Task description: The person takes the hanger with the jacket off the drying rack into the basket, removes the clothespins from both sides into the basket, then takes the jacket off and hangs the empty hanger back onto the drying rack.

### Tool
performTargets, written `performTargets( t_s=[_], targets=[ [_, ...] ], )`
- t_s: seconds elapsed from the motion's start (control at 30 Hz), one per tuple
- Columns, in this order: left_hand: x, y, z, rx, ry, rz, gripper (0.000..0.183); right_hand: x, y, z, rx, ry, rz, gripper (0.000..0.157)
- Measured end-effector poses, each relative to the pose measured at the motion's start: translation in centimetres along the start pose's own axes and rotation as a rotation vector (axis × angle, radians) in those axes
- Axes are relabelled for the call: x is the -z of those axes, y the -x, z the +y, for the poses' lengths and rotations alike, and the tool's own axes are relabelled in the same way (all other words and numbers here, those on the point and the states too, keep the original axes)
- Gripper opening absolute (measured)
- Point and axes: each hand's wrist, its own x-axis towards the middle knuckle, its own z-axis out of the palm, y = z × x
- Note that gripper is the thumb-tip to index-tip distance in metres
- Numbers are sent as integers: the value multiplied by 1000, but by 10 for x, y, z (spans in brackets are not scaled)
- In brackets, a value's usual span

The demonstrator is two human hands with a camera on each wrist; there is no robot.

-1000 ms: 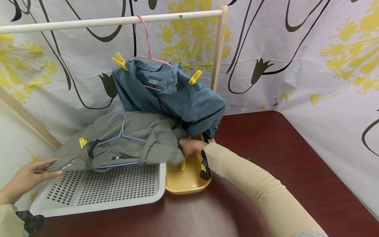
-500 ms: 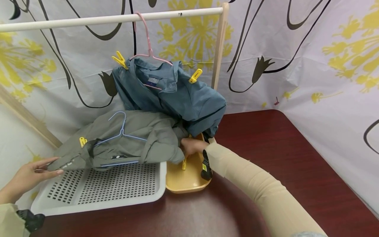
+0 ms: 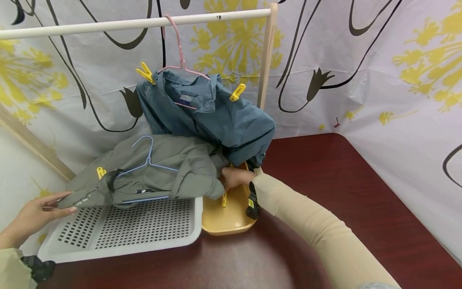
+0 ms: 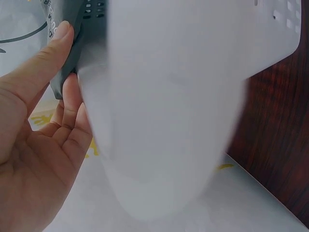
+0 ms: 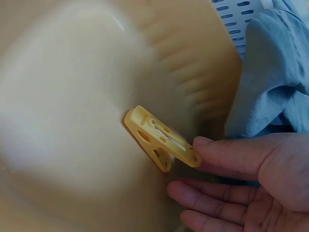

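Observation:
My left hand point(image 3: 37, 218) pinches the edge of a grey shirt point(image 3: 195, 160) between thumb and fingers. The shirt lies across a white perforated basket point(image 3: 144, 228), with a blue hanger point(image 3: 149, 158) in its collar and a yellow clothespin point(image 3: 101, 173) at one shoulder. My right hand point(image 3: 236, 177) reaches into a yellow basin point(image 3: 231, 228), partly behind the shirt. In the right wrist view a yellow clothespin point(image 5: 159, 137) lies on the basin floor. The right thumb tip is right at its handle end, with the other fingers loosely extended below.
Above hangs a blue shirt point(image 3: 234, 124) on a pink hanger point(image 3: 182, 64) from a white rail point(image 3: 119, 25), with a yellow clothespin at each shoulder. A wooden post point(image 3: 266, 60) supports the rail. The dark red table point(image 3: 343, 200) extends right.
My right forearm has shifted very slightly, while the hand stays in the basin. The left hand keeps its pinch on the grey shirt, and the clothes have not moved.

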Motion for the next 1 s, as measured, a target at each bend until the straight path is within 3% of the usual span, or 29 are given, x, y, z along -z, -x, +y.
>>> performTargets(
  t_s=[0.17,0.37,0.47,0.57,0.73,0.9,1.0],
  targets=[
    [0,-1,0,-12,-4,3,84,5,5,0,22,-2,3,34],
    [7,16,33,11,-16,-14,84,8,10,1,82,15,-4,7],
    [9,20,43,11,-4,-33,84,11,13,1,95,2,1,9],
    [8,21,42,21,-14,-12,84,15,18,1,93,-23,19,13],
    [8,19,39,34,-4,-28,86,20,25,-1,113,28,62,9],
    [8,21,44,36,-3,-28,85,23,30,-3,178,79,86,9],
    [6,19,39,33,-2,-15,87,24,33,-5,231,80,100,15]
  ],
)
